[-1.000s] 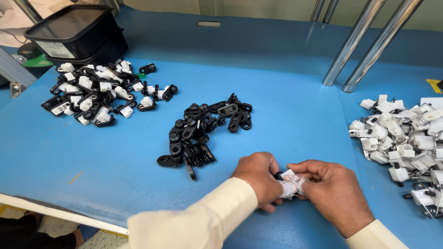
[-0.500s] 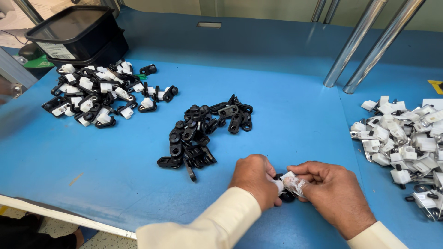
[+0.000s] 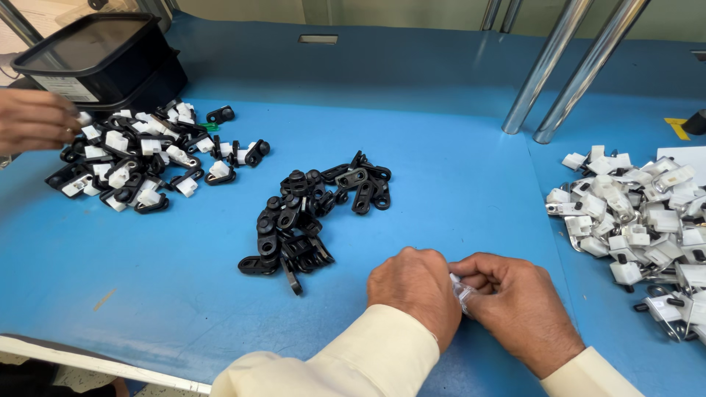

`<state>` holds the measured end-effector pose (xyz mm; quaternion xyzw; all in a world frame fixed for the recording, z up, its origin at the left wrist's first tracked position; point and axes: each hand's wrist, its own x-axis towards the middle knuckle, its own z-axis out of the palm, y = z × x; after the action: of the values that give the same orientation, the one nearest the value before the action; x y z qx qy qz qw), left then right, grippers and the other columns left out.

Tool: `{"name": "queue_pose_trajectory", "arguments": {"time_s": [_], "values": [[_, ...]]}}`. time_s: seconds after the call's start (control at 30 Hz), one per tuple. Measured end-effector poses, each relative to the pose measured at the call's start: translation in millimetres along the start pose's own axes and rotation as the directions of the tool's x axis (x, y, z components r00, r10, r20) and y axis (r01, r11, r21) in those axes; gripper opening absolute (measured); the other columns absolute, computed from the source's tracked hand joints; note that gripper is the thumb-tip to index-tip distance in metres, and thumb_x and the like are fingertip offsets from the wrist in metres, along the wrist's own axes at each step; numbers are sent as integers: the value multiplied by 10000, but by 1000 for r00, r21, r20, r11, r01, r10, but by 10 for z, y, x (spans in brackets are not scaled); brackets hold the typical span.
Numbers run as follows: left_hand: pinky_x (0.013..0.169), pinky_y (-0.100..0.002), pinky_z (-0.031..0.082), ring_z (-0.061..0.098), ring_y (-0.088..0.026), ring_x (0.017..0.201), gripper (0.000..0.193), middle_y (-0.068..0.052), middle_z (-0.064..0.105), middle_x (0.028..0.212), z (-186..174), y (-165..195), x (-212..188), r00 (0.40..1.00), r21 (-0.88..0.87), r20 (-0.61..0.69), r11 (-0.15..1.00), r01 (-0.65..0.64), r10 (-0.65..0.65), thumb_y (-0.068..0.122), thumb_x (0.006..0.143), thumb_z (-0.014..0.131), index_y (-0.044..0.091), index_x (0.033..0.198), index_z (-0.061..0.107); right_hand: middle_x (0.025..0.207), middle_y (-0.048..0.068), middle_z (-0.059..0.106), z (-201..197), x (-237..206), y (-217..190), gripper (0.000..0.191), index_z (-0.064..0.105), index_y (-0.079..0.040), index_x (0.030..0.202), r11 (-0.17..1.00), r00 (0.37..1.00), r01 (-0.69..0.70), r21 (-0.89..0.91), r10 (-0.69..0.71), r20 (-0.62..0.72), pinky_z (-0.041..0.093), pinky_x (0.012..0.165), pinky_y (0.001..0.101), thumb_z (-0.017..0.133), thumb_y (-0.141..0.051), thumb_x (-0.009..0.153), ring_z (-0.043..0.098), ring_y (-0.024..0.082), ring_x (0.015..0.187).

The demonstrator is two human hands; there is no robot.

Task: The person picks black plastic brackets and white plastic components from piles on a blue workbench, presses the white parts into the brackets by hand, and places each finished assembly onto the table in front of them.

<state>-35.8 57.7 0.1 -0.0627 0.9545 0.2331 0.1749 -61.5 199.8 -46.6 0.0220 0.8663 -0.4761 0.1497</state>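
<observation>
While the person's left hand (image 3: 415,290) and right hand (image 3: 518,309) meet knuckle to knuckle low on the blue table top (image 3: 456,184), both are clenched around a small white plastic clip (image 3: 462,288), of which only a sliver shows between the fingers. Whether a second part sits inside the grip cannot be told. To press such a piece well, the thumbs would best stay squarely over it, with the wrists resting on the table so the force runs straight and nothing slips out sideways. Just beyond the left hand lies a loose heap of black plastic link pieces (image 3: 312,213). A pile of white clips (image 3: 636,220) spreads at the right edge, near two slanted metal tubes (image 3: 573,66). Far left, a heap of joined black-and-white pieces (image 3: 143,158) lies before a black plastic bin (image 3: 95,59), where another person's hand (image 3: 33,121) reaches in.
</observation>
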Motion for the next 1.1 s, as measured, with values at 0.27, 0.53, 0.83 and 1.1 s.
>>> {"name": "queue_pose_trajectory", "arguments": {"time_s": [0.27,0.53,0.83,1.1], "values": [[807,-418,618,752,-301,886,224,-163,746,917,-11,-120,-13,989,-213,-50,969,125,-139,241,878,775,39,966,731,789,51,771,48,-58,-203,301,811,-102,1105,981,999,-9,-195,0,-46,577,632,287,816,-87,804,694,116,633],[797,-422,613,742,-315,911,137,-172,743,969,-19,-209,-6,999,-237,-23,971,26,-32,70,871,712,55,1008,717,751,130,775,60,36,-166,263,806,-2,1069,993,997,-73,91,74,-2,568,578,320,692,9,833,678,192,590],[777,-353,648,793,-264,873,142,-147,738,952,-30,-264,-79,983,-558,134,810,178,-124,-12,863,684,38,976,614,856,134,778,6,121,-53,240,770,38,1077,873,945,-325,363,283,165,585,661,314,616,-63,923,704,187,713],[779,-335,633,757,-214,886,151,-126,740,959,24,-238,-201,980,-524,83,829,198,-182,-8,843,749,60,939,655,856,166,760,182,46,14,209,761,89,1016,818,944,-309,484,327,49,582,641,333,665,-81,943,682,207,686]]}}
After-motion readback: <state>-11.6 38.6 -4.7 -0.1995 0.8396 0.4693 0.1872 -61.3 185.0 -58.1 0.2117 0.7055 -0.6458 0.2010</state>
